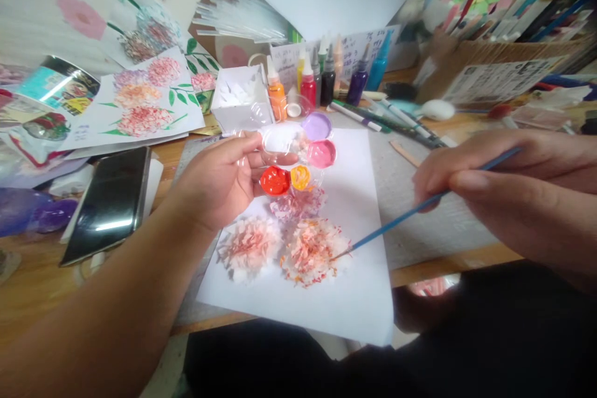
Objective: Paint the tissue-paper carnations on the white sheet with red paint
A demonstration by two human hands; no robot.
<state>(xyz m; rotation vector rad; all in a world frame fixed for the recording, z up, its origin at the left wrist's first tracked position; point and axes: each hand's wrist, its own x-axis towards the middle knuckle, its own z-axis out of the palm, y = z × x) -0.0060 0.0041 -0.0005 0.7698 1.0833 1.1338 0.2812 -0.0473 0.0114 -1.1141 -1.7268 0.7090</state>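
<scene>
My left hand is closed on the edge of a clear paint palette, held above the paper. Its wells carry purple, pink, red and orange-yellow paint. In my right hand is a thin blue paintbrush, pinched between thumb and fingers. The brush tip meets the right side of a ruffled flower with red and orange-edged petals. Left of it lies a pale pink ruffled flower; a purplish-pink one sits behind, partly below the palette. All three are on a white sheet of paper.
Paint bottles stand in a row at the back beside a small white box. Markers lie on the right, before a cardboard box of pens. A phone and a painted flower picture are at left.
</scene>
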